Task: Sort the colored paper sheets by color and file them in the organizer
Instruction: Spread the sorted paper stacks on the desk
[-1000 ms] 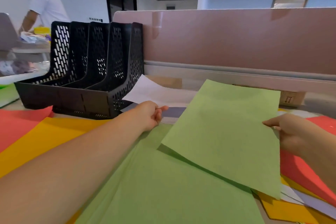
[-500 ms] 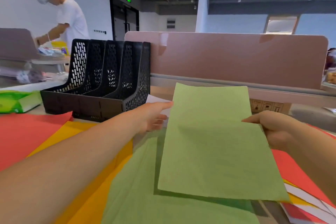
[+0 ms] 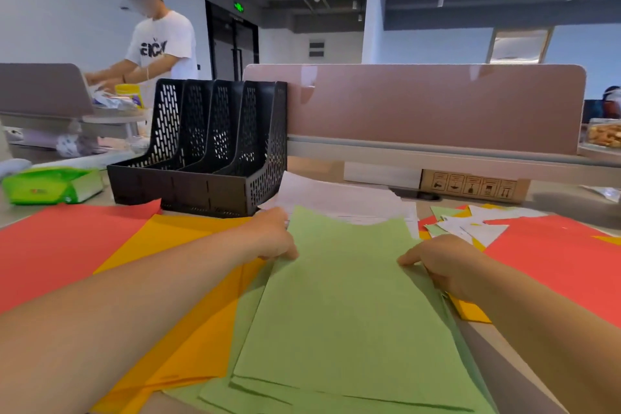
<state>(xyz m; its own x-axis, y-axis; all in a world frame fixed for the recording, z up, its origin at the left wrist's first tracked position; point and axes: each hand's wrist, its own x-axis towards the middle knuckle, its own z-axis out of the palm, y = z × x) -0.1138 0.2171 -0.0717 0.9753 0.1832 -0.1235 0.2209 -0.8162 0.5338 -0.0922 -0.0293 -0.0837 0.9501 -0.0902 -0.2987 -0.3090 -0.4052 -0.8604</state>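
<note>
A stack of green sheets point(image 3: 346, 312) lies flat on the desk in front of me. My left hand point(image 3: 272, 235) grips the stack's left edge and my right hand point(image 3: 440, 259) grips its right edge. Orange sheets point(image 3: 188, 296) lie to the left of the green ones, and red sheets point(image 3: 64, 242) lie further left. More red sheets point(image 3: 554, 262) lie on the right. White sheets point(image 3: 339, 202) lie behind the green stack. The black organizer point(image 3: 208, 151) with several upright slots stands at the back left; the slots look empty.
A pink desk divider point(image 3: 433, 104) runs along the back. A green tissue pack point(image 3: 50, 185) lies left of the organizer. Mixed paper scraps point(image 3: 467, 225) sit at the right rear. A cardboard box point(image 3: 473, 185) lies under the divider. A person in a white shirt point(image 3: 158, 44) works at another desk.
The green sheet I held up in my right hand has come down flat onto the green stack. My left hand has left the white sheets and taken the stack's left edge.
</note>
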